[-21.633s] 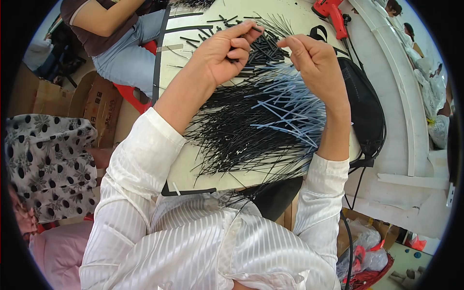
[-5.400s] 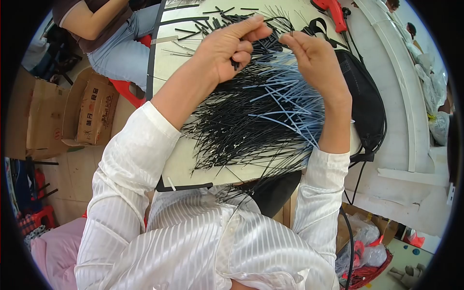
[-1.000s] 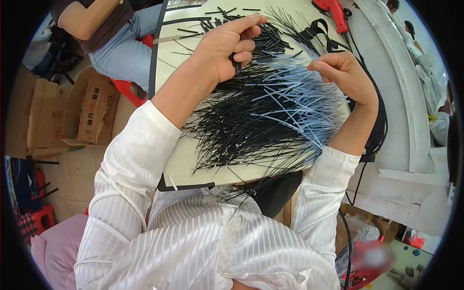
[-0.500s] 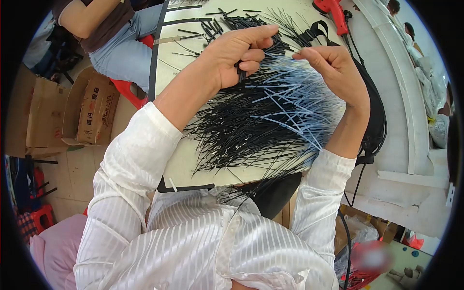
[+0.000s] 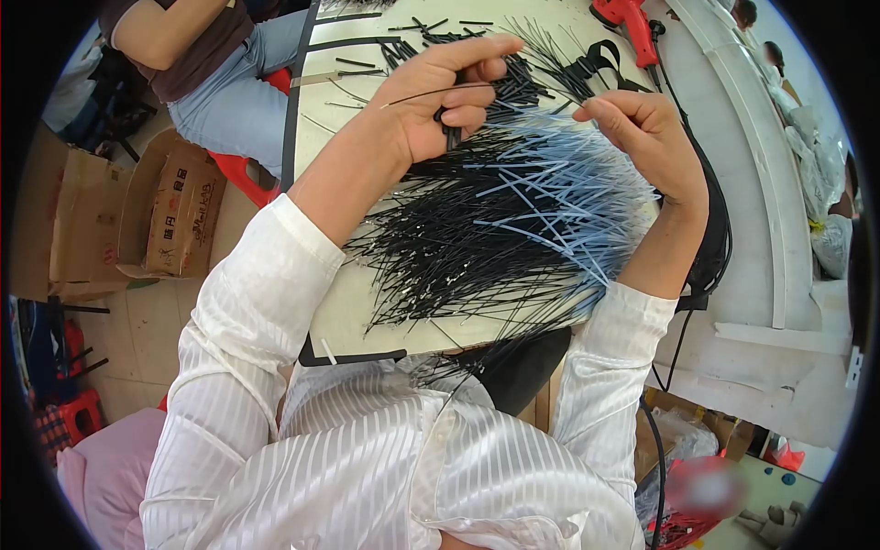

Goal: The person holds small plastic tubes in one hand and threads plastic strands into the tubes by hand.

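Note:
Several short black tubes stick out of my left hand (image 5: 449,96), whose fingers are curled round them. A thin dark wire (image 5: 440,92) crosses in front of that hand and its wrist. To the right, my right hand (image 5: 642,137) is closed in a pinch above the pale blue ends of the wires; whatever its fingertips hold is too small to make out. Below both hands spreads a large heap of black wires (image 5: 440,238) with light blue ends (image 5: 568,202). Behind my left hand lies a pile of short black tubes (image 5: 522,82).
A red tool (image 5: 628,27) with a cable is at the table's far right, near a black strap (image 5: 600,60) and black bag. A seated person (image 5: 229,101) is at the far left. Cardboard boxes (image 5: 174,211) stand on the floor at left.
Compared with half a second ago, my left hand has moved slightly left and up, and my right hand slightly right. The thin wire now shows across my left hand.

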Demonstrator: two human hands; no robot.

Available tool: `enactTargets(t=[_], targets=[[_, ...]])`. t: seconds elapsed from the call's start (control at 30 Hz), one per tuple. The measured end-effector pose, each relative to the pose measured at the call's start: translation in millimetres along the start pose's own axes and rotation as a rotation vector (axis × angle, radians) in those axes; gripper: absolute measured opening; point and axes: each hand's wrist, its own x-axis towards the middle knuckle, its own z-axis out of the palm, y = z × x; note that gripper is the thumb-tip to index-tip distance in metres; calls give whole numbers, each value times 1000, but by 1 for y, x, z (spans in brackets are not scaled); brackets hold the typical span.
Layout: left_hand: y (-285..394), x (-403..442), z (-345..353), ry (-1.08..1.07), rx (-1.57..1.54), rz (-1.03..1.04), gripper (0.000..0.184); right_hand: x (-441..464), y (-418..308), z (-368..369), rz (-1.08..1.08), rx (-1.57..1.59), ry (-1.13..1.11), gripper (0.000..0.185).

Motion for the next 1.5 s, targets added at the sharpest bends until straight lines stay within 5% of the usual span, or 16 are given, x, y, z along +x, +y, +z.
enactTargets(t=[0.4, 0.53, 0.73, 1.03, 1.2, 1.37, 1.5], targets=[[-12, -5, 11, 82, 109, 20, 26, 14, -10, 42, -196, -164, 111, 28], [-9, -6, 11, -11, 383, 79, 18, 10, -12, 30, 4, -378, 163, 29], [-12, -5, 11, -73, 391, 121, 26, 12, -3, 35, 73, -529, 97, 39], [-12, 1, 4, 54, 120, 24, 25, 22, -5, 58, -302, -282, 407, 24], [-8, 16, -23, 52, -414, -63, 18, 16, -24, 59, -128, -109, 268, 19], [-8, 24, -42, -58, -503, -81, 14, 13, -42, 73, -80, -154, -12, 18], [-7, 32, -52, -37, -367, -47, 14, 17, -28, 83, -115, -151, 81, 18]])
